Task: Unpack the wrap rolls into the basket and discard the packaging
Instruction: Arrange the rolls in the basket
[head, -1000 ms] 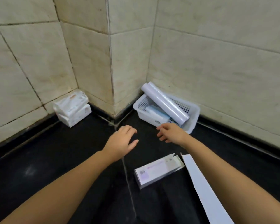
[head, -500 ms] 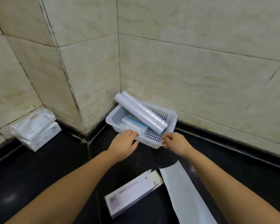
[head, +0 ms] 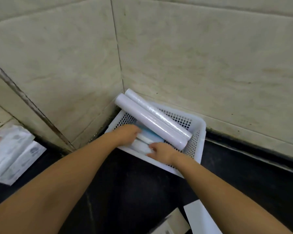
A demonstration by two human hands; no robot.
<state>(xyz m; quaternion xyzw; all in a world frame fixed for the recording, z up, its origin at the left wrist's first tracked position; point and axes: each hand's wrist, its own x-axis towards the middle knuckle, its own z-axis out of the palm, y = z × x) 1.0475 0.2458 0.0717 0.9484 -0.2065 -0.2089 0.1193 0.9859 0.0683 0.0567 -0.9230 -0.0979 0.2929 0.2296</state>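
Where two tiled walls [head: 201, 53] meet, a white perforated basket [head: 197, 142] is set on a black floor [head: 134, 191], pushed into the corner. Two wrap rolls are laid side by side across the basket, touching along their length: the nearer roll [head: 150, 120] and the farther roll [head: 161, 114], both slanted, with their upper ends raised over the far-left rim toward the corner and their lower ends down inside near the right wall of the basket. Beneath them, pale blue and white flat packs [head: 145, 141] are seen in the bottom of the basket. Both hands are reached into the basket from the near side. The left hand [head: 127, 132] is placed on the packs at the left, its fingers hidden past the knuckles, so whether anything is gripped cannot be told. The right hand [head: 161, 152] is laid on the packs at the near rim, fingers [head: 150, 146] curled down against a white pack; a firm grip cannot be confirmed. A stack of soft white packets [head: 12, 154] is seen against the left wall, well apart from the basket. At the bottom edge, part of a carton [head: 174, 224] and a white sheet [head: 200, 218] are seen on the floor, just beside each other.
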